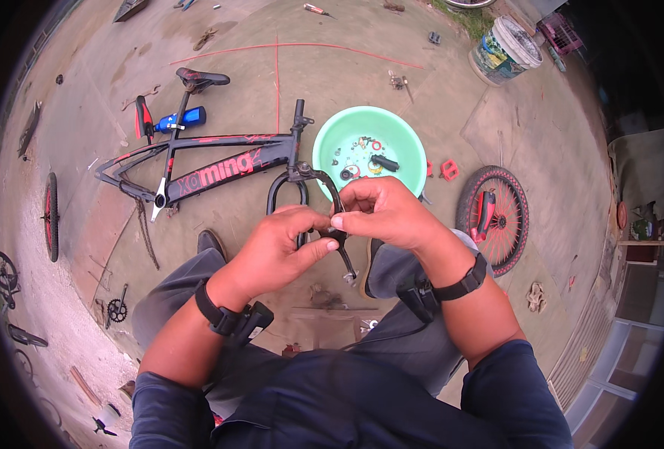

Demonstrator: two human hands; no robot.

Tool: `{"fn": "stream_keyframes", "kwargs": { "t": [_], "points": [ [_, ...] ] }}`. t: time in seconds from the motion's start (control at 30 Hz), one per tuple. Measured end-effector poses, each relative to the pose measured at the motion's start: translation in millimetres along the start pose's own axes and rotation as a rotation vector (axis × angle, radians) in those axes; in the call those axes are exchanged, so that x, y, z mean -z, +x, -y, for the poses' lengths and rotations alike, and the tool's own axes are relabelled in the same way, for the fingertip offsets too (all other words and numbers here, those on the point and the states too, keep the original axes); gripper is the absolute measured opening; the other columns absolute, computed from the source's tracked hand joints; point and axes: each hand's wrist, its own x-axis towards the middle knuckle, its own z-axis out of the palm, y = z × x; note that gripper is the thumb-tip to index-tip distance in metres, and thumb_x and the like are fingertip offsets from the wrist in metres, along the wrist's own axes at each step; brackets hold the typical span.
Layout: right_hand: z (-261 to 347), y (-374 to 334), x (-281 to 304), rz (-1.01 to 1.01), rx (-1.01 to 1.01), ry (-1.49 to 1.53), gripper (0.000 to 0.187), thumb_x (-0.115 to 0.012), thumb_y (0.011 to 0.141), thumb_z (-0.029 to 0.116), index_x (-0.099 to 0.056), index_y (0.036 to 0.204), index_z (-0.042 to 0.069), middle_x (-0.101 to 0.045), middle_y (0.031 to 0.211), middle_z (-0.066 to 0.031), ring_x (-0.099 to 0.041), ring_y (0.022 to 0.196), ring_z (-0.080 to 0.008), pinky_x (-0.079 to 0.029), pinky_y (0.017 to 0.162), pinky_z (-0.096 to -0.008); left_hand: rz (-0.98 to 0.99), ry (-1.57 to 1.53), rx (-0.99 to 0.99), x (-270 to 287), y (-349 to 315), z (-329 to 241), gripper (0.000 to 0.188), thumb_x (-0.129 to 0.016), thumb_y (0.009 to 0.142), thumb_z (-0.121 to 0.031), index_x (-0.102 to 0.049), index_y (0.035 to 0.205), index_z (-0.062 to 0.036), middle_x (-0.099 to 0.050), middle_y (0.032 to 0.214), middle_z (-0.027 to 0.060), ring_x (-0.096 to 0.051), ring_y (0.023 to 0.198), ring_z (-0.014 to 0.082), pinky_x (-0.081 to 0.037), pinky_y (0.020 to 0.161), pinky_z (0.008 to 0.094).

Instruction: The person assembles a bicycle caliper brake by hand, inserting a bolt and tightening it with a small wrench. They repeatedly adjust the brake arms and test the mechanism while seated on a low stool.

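Observation:
A black bicycle fork (pixel 336 193) stands before me at the front of the black and red bicycle frame (pixel 235 166). One curved leg runs down between my hands to a silver end (pixel 349 278). My left hand (pixel 285 243) comes from the left, its fingers and thumb closed on the leg around a dark fitting (pixel 336 234). From the right, my right hand (pixel 388 215) presses thumb against curled fingers right beside that fitting. Whatever lies in the right pinch is hidden. Both wrists carry black straps with small devices.
A pale green basin (pixel 324 142) of small parts sits just beyond my right hand. To the right lie a red-spoked wheel (pixel 523 239) and a red pedal (pixel 449 170). A paint bucket (pixel 489 67) stands far right. A crank with chainring (pixel 117 309) lies left.

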Motion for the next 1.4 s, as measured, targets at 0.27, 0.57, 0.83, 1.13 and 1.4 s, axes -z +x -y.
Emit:
{"fn": "stream_keyframes", "kwargs": {
  "t": [0.27,0.57,0.83,1.13,1.4],
  "points": [
    [9,-14,27,-0.103,0.042,0.201,0.026,-0.076,0.084,0.025,-0.070,0.098,0.003,-0.068,0.086,-0.0023,-0.061,0.071,-0.0077,-0.047,0.059,-0.0218,-0.357,-0.258,0.136,15,-1,10,0.025,-0.061,0.103,-0.020,-0.067,0.114,0.0012,-0.071,0.109,0.0079,-0.065,0.104,0.0154,-0.050,0.095,0.0317],
    [-1,-16,39,-0.103,0.133,0.510,0.033,-0.071,0.086,0.032,-0.066,0.098,0.002,-0.063,0.087,-0.0077,-0.061,0.076,-0.0172,-0.048,0.061,-0.0287,-0.122,-0.748,0.322,11,-6,4,0.038,-0.059,0.104,-0.028,-0.057,0.133,-0.0026,-0.068,0.120,0.0112,-0.069,0.107,0.0228,-0.053,0.093,0.0353],
    [0,-14,38,-0.164,0.102,0.522,0.035,-0.067,0.089,0.033,-0.065,0.099,0.000,-0.063,0.085,-0.0078,-0.061,0.080,-0.0189,-0.050,0.074,-0.0313,-0.026,-0.770,0.286,2,-5,2,0.036,-0.059,0.104,-0.025,-0.055,0.135,-0.0057,-0.069,0.119,0.0112,-0.070,0.105,0.0224,-0.053,0.090,0.0339],
    [5,-12,31,-0.316,0.028,0.308,0.033,-0.057,0.096,0.030,-0.067,0.104,0.000,-0.065,0.090,-0.0065,-0.060,0.084,-0.0162,-0.048,0.074,-0.0309,-0.123,-0.707,0.270,0,-5,7,0.029,-0.058,0.104,-0.018,-0.056,0.130,-0.0035,-0.071,0.116,0.0128,-0.071,0.098,0.0198,-0.055,0.084,0.0316],
    [-2,-5,26,-0.350,0.048,0.210,0.030,-0.057,0.098,0.035,-0.067,0.097,0.007,-0.056,0.085,0.0015,-0.050,0.073,-0.0092,-0.041,0.062,-0.0246,-0.133,-0.721,0.294,-2,-5,11,0.033,-0.059,0.103,-0.011,-0.054,0.134,-0.0017,-0.069,0.114,0.0092,-0.071,0.097,0.0184,-0.053,0.081,0.0293]
  ]
}}
